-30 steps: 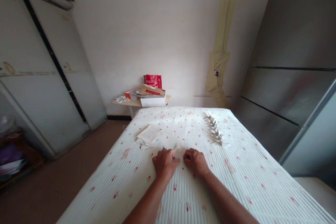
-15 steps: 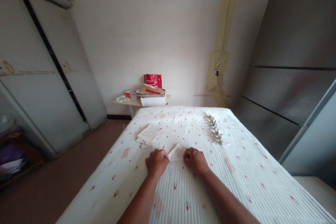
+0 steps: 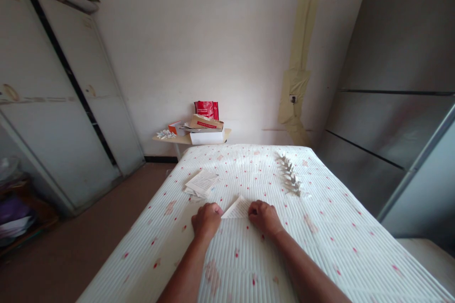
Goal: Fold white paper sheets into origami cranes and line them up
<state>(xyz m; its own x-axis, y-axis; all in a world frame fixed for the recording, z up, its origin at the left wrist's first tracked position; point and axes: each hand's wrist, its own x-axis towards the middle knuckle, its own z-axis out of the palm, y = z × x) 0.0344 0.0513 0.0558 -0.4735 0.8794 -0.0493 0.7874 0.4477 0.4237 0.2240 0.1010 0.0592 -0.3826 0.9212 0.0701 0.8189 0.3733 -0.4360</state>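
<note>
A printed sheet of paper (image 3: 237, 209), folded into a triangle with its point facing away from me, lies on the quilted cover between my hands. My left hand (image 3: 207, 218) is closed, its fingertips pinching the left corner. On the other side, my right hand (image 3: 263, 216) has its fingers curled over the right part of the triangle, hiding that corner. Beyond my left hand sits a small stack of printed paper sheets (image 3: 202, 182). To the far right of the paper, a row of several folded paper figures (image 3: 290, 175) runs away from me.
The striped, red-dotted cover (image 3: 241, 255) spans the bed-like surface. Behind its far left corner, a small table (image 3: 183, 139) bears a white box (image 3: 207, 138), a red bag (image 3: 206, 110) and more folded paper pieces (image 3: 166, 134). Cabinets (image 3: 60, 104) stand left, a grey wardrobe (image 3: 384, 123) right.
My left hand has shifted a little left along the paper's near edge, showing more of the triangle. My right hand stays in place.
</note>
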